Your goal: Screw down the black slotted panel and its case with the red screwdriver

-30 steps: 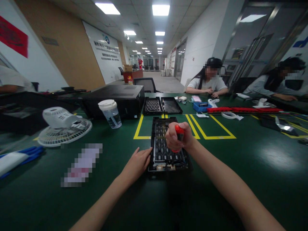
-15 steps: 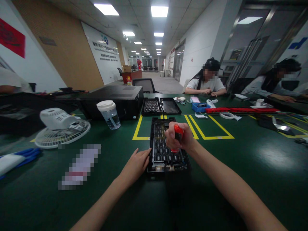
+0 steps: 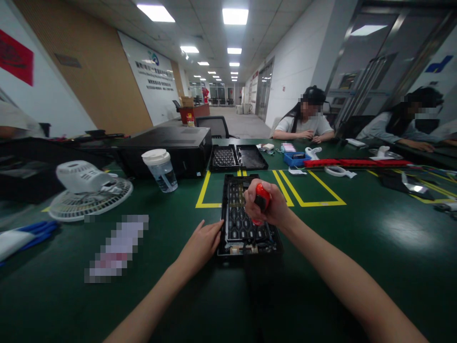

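Note:
A long black tray [image 3: 235, 190] with a honeycomb inside lies lengthwise on the green table in front of me. My right hand [image 3: 266, 205] is closed round a red-handled screwdriver [image 3: 262, 196] held upright over the tray's near half, its tip pointing down into the tray. My left hand [image 3: 202, 243] lies flat on the table with fingers stretched out, its fingertips pressed against the tray's left edge.
A white desk fan [image 3: 87, 188] and a lidded cup [image 3: 159, 169] stand at the left, with a black case [image 3: 171, 145] behind them. Two more black trays [image 3: 238, 157] lie beyond yellow floor-tape lines [image 3: 285, 190]. Two people sit across the table at the right.
The right hand has turned slightly on the screwdriver and stayed over the tray. The left hand keeps its place at the tray's edge.

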A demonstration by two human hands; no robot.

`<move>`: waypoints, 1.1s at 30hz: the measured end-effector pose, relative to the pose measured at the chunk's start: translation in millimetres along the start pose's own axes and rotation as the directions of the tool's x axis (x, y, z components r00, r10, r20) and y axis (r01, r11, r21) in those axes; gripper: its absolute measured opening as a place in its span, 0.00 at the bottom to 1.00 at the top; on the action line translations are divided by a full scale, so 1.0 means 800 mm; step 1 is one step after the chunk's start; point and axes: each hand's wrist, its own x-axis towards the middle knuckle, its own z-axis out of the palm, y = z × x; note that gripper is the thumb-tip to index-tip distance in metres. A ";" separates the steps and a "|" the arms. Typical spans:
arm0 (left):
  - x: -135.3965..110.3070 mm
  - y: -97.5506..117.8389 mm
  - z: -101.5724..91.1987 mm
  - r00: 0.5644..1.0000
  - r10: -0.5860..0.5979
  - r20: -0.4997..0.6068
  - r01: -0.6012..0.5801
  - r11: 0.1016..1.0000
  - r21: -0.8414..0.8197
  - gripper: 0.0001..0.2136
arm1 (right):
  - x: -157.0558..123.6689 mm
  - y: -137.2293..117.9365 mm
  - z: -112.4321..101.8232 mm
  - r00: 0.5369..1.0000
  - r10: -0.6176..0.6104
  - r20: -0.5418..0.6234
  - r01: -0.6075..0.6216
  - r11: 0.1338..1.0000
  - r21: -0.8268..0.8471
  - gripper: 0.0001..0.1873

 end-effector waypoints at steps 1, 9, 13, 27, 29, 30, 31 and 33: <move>0.000 0.000 0.000 1.000 0.002 0.002 -0.002 1.000 -0.002 0.20 | 0.000 0.001 0.002 1.000 -0.013 -0.019 0.013 1.000 -0.015 0.16; -0.002 -0.001 0.002 1.000 0.001 -0.009 -0.001 1.000 -0.009 0.20 | -0.006 0.006 0.025 0.960 -0.137 -0.246 0.082 0.972 -0.221 0.13; -0.002 0.001 0.001 1.000 0.004 -0.007 -0.004 1.000 -0.010 0.20 | -0.009 0.007 0.034 0.915 -0.214 -0.343 0.110 0.948 -0.297 0.13; -0.001 0.002 0.002 1.000 0.004 -0.006 -0.004 1.000 -0.002 0.20 | -0.013 0.017 0.054 0.805 -0.342 -0.485 0.119 0.893 -0.434 0.12; -0.001 0.003 0.001 1.000 0.003 -0.006 -0.003 1.000 -0.006 0.20 | -0.013 0.019 0.060 0.794 -0.356 -0.492 0.116 0.884 -0.453 0.12; -0.001 0.003 0.001 1.000 0.003 -0.008 -0.003 1.000 -0.007 0.20 | -0.013 0.020 0.062 0.786 -0.366 -0.498 0.113 0.877 -0.467 0.11; -0.001 0.004 0.000 1.000 0.003 -0.011 -0.003 1.000 -0.009 0.20 | -0.013 0.020 0.065 0.777 -0.376 -0.505 0.108 0.870 -0.482 0.11; -0.002 0.004 -0.001 1.000 0.004 -0.012 -0.004 1.000 -0.011 0.19 | -0.012 0.021 0.069 0.758 -0.389 -0.523 0.090 0.857 -0.508 0.11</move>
